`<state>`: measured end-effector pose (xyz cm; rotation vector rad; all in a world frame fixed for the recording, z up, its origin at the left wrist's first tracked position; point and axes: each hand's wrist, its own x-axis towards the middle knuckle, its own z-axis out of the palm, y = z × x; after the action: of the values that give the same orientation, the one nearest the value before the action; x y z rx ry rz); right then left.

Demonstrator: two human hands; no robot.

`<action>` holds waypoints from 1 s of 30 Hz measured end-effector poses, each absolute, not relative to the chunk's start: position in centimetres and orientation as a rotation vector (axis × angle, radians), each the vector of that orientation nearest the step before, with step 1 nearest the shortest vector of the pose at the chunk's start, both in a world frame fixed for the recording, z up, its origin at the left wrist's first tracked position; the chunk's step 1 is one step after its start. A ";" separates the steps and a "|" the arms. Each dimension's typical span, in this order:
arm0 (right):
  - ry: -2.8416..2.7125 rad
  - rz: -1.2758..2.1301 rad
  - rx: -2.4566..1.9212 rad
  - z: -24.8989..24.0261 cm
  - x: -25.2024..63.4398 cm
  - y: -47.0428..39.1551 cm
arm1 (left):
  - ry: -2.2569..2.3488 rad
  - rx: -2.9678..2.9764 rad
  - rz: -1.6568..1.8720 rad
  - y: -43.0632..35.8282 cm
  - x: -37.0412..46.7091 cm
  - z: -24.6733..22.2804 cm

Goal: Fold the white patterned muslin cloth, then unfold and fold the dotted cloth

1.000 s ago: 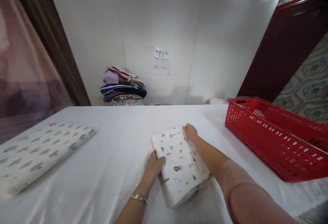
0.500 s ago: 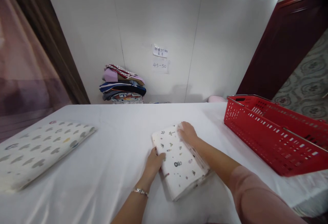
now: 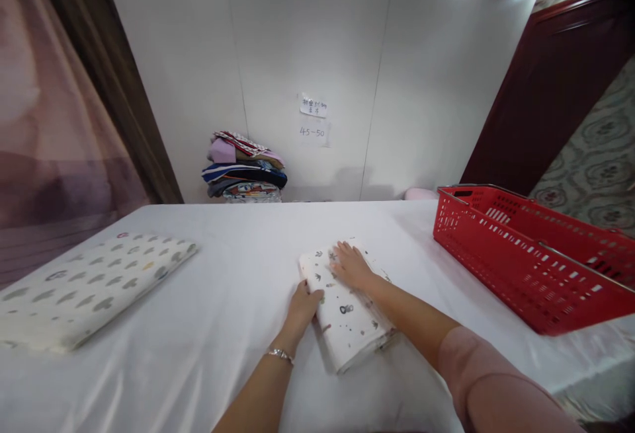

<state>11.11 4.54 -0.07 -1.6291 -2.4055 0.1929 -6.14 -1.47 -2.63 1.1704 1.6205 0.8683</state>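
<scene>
A folded white cloth point(image 3: 342, 324) with small grey and coloured prints lies in the middle of the table. My left hand point(image 3: 303, 306) grips its left edge, thumb on top and the other fingers at the side, partly hidden. Flat on the cloth's upper right part rests my right hand point(image 3: 351, 265), fingers spread and palm down. To the left lies another folded cloth point(image 3: 112, 274), cream with rows of grey cloud-like shapes; neither hand touches it.
A red plastic basket point(image 3: 516, 274) with metal handles stands on the table's right side. The table point(image 3: 233, 327) has a white cover. Behind its far edge is a stack of folded fabrics point(image 3: 245, 168) against the wall, under paper signs point(image 3: 313, 132).
My right hand has moved from the cloth's far right edge leftward onto its top, its fingers now spread flat. My left hand keeps its place at the left edge. The view has shifted slightly.
</scene>
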 end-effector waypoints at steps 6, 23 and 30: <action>-2.400 0.130 -1.684 -0.4 10.9 6.7 | 1.575 1.148 0.891 -1.7 -6.1 -2.6; -2.446 0.330 -1.831 -1.4 11.8 7.7 | 1.607 1.196 0.878 -1.0 -6.1 -3.9; -2.497 0.329 -1.606 -1.0 11.1 4.6 | 1.608 1.200 0.844 -1.0 -6.0 -3.5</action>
<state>11.11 4.60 -1.04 -1.6057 -2.4967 0.3293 -6.03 -0.98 -3.48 1.2003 1.6081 0.8439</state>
